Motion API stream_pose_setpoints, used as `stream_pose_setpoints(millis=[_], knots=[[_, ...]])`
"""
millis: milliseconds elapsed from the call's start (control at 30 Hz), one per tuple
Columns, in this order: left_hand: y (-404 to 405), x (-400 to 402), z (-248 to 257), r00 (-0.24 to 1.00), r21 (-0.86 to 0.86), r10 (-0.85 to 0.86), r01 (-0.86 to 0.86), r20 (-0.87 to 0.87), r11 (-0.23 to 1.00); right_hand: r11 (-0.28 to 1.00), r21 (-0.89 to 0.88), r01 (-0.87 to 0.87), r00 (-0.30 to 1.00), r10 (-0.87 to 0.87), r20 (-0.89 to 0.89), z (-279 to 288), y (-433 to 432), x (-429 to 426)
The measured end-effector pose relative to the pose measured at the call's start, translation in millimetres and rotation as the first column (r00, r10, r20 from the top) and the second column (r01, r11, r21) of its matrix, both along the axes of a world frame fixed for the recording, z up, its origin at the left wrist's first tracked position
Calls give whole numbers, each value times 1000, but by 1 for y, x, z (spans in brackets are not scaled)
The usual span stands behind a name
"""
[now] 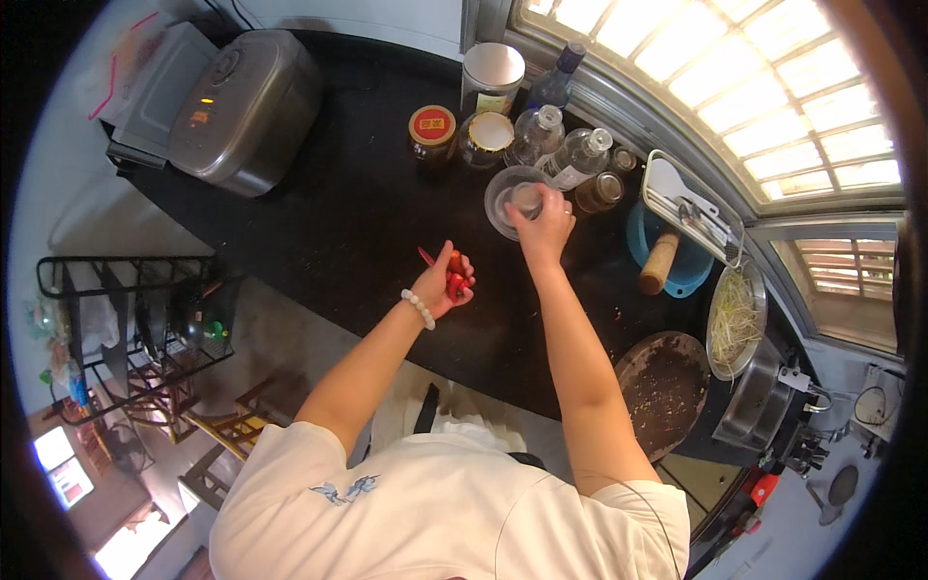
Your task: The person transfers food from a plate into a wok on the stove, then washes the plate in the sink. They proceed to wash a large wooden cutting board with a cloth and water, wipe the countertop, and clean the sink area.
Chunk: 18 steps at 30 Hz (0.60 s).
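Note:
Several red chili peppers (pixel 456 284) lie in my left hand (pixel 439 281), its fingers curled around them above the dark countertop. Farther forward and to the right, my right hand (pixel 549 228) reaches over a translucent plastic bowl (pixel 496 190). Its thumb and fingers grip what looks like a small clear cup (pixel 525 196) in or just above the bowl. Whether that cup touches the bowl's bottom cannot be told. Just behind the bowl stand a red-lidded jar (pixel 433 127), another glass jar (pixel 487 139) and clear glass bottles (pixel 536 135).
A rice cooker (pixel 246 109) occupies the far left of the counter. On the right are a blue basin (pixel 689 264) with a wooden pestle (pixel 660 264), a utensil basket (pixel 692 210), a bowl of bean sprouts (pixel 736 322) and a round chopping board (pixel 663 391). A window (pixel 718 80) borders the back right.

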<state>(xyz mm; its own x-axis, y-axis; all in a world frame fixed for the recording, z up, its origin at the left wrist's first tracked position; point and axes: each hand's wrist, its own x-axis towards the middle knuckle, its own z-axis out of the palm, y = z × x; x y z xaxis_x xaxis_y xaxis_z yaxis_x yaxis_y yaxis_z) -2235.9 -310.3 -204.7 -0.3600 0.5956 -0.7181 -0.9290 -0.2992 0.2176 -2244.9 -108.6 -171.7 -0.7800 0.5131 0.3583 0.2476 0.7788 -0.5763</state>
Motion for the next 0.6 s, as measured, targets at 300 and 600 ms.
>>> stream_pose_setpoints(millis=[300,600], knots=[[-61,-41,15,420,-921,-826,-74,-377,383,941,-328,85,976,-144,-161,50,27,84],[-60,-31,-9,139,-940,-983,-335,-124,71,966,-171,192,977,-172,126,-5,34,138]])
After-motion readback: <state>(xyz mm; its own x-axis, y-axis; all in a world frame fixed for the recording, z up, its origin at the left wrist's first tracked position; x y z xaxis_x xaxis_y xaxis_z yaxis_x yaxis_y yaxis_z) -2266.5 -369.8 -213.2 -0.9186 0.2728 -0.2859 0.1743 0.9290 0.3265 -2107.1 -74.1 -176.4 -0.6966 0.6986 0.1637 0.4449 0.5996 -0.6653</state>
